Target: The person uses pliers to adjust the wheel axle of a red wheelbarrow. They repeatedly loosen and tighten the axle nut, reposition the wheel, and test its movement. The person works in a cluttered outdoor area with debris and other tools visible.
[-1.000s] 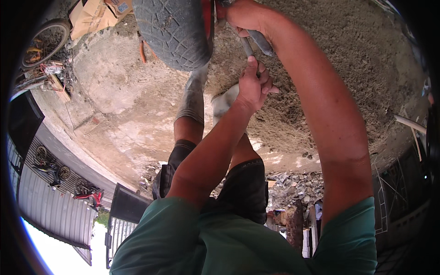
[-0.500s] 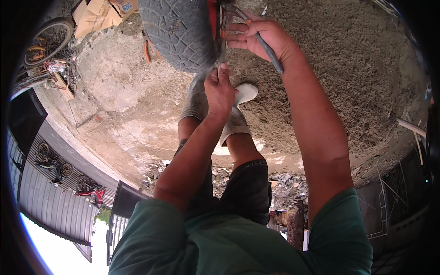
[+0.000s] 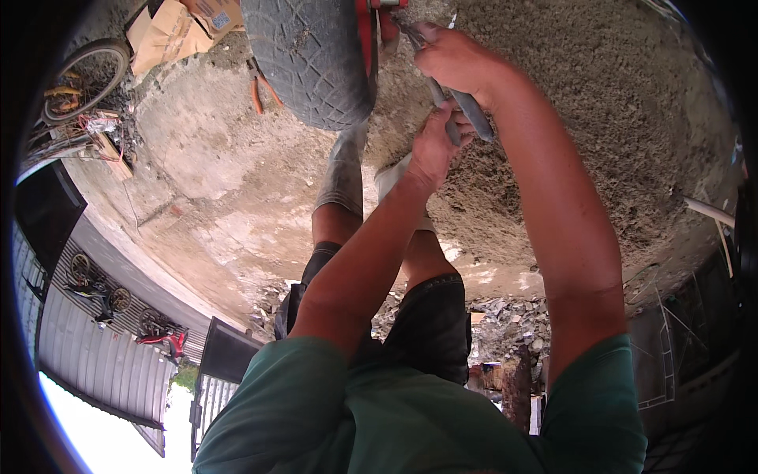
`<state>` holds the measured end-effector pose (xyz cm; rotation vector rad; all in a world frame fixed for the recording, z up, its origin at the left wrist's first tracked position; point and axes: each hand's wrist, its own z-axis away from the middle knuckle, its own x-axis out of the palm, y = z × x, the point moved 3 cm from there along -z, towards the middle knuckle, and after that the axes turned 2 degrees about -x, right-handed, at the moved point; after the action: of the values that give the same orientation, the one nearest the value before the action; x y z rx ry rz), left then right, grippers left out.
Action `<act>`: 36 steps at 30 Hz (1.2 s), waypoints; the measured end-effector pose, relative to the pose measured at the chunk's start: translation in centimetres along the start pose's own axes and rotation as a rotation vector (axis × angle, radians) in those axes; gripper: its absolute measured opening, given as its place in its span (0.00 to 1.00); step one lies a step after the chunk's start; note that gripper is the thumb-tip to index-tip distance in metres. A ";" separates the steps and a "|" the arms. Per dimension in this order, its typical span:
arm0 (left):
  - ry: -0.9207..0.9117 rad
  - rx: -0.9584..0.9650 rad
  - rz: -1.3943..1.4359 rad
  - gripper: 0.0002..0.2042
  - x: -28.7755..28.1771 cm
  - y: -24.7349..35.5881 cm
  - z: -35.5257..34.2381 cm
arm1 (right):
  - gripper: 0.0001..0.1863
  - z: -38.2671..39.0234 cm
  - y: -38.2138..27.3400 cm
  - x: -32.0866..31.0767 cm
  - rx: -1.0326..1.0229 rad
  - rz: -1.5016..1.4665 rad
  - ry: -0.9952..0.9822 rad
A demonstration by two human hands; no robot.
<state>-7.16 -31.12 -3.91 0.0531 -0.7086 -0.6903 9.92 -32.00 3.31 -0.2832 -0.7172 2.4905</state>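
A large black treaded tyre (image 3: 304, 63) with a red metal part (image 3: 383, 31) on its right side hangs at the top. Just right of it, my right hand (image 3: 454, 59) is closed on the upper part of a long grey-handled plier-like tool (image 3: 472, 110), whose head is partly hidden by my fingers. My left hand (image 3: 438, 138) is closed on the lower end of one of the tool's handles, just below my right hand. Orange-handled pliers (image 3: 260, 87) lie on the ground left of the tyre.
Torn cardboard (image 3: 174, 35) and a bicycle wheel (image 3: 87, 83) sit at upper left. Loose gravel (image 3: 616, 158) covers the ground at right, with a pale pipe (image 3: 711, 212). My booted legs (image 3: 335, 178) stand below the tyre; rubble (image 3: 505, 324) lies farther off.
Since half a second ago, both hands have moved right, away from the tyre's side. My right hand's spread fingers have closed round the tool, and the grey handles sit farther right.
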 end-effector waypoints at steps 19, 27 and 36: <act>0.502 -0.352 -1.371 0.23 -16.9 -0.8 0.4 | 0.17 -9.5 1.8 5.1 0.074 -1.335 0.373; 0.341 -0.373 -1.628 0.33 -13.3 0.3 -2.9 | 0.14 -10.9 1.9 5.7 -0.010 -1.513 0.390; 0.205 -0.024 -1.795 0.31 -11.1 1.6 0.3 | 0.07 -11.8 1.5 6.0 -0.028 -1.301 0.729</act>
<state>-12.57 -23.18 -9.73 0.7937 -0.2866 -2.3499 8.17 -24.73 -7.66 -0.4862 -0.3849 1.0255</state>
